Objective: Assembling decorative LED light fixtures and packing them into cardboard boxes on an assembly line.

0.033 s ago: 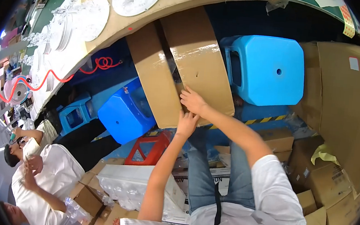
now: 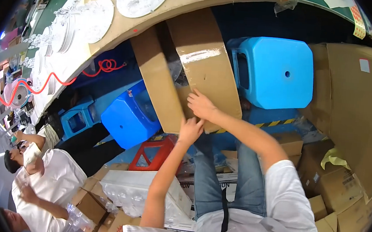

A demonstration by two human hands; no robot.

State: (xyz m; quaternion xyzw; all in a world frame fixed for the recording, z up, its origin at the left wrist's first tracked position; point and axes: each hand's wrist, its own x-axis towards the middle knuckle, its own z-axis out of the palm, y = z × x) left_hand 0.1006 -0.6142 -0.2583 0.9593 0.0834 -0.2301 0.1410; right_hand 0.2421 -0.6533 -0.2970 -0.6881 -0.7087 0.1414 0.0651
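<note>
A long brown cardboard box [image 2: 209,71] lies before me, partly under the workbench, with its two long top flaps parted by a dark gap. Clear plastic shows inside that gap. My right hand [image 2: 201,105] is bent over the inner edge of the right flap, fingers closed on it. Just nearer to me, my left hand [image 2: 190,130] has its fingers closed at the near end of the left flap [image 2: 156,78]. Some of its fingertips are hidden by the cardboard. The two hands almost touch.
A light blue stool [image 2: 274,73] stands right of the box, a darker blue stool [image 2: 126,115] and a red stool [image 2: 149,152] left. The workbench edge [image 2: 145,22] curves overhead, with a red coiled hose [image 2: 50,77]. Cartons [image 2: 356,95] crowd the right. A co-worker [image 2: 52,179] sits at left.
The gap between the two flaps is wider, and the left flap has tilted up. My left hand has shifted slightly left and down; my right hand has hardly moved.
</note>
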